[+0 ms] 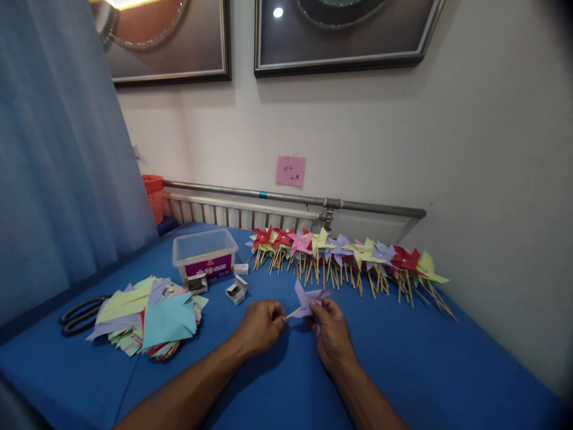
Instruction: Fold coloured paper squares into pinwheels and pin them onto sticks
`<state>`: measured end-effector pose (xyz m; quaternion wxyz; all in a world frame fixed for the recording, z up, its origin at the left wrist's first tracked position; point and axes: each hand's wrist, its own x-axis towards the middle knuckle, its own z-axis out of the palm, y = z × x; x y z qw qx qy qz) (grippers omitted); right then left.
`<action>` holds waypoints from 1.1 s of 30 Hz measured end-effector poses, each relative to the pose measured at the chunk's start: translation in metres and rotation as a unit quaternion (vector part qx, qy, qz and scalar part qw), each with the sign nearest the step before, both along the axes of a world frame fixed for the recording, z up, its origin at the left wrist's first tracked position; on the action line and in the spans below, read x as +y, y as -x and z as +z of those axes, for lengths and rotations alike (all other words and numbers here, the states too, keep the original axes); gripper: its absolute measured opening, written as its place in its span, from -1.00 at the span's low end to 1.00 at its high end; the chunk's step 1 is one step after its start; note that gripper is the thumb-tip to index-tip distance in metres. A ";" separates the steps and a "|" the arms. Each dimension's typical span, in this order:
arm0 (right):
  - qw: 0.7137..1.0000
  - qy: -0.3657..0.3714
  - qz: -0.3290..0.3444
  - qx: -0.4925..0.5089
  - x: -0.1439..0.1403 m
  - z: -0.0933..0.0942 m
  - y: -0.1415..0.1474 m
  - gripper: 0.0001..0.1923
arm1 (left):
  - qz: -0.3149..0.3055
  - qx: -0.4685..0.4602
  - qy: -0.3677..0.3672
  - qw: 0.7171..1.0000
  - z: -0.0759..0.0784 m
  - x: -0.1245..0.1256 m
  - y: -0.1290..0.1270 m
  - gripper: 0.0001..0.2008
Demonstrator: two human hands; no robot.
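Two hands over blue table [403,358], near centre. Left hand [262,325] closed, pinching the end of thin wooden stick [293,312]. Right hand [331,331] closed on purple pinwheel [310,298], fingers gripping its paper blades from the right; the stick runs from pinwheel toward left hand. Pinwheel held just above the cloth, between both hands. Far side: row of finished pinwheels [349,257] in red, pink, yellow, purple, laid along the wall with sticks pointing near. Left of row, clear plastic box [205,254] with purple label; small white boxes [236,291] open just near it. Left: stack of coloured paper sheets [150,316], black scissors [80,315] touching its left edge. Pink note [290,171] on wall above pipe [295,198]
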<state>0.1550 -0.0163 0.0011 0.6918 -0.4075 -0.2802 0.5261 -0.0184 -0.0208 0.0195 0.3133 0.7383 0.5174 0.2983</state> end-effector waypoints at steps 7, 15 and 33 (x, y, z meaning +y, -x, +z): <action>1.000 0.015 -0.008 0.012 0.000 0.003 -0.003 -0.57 | -0.005 -0.013 0.062 0.998 -0.006 0.004 0.000 -0.88; 0.994 0.036 -0.012 -0.098 -0.004 -0.004 0.002 -0.57 | 0.114 -0.228 0.167 0.953 -0.004 0.020 -0.003 -0.89; 0.846 -0.028 0.111 -0.521 -0.031 0.000 0.026 -0.78 | 0.080 -0.299 0.167 0.936 -0.011 0.015 -0.011 -0.81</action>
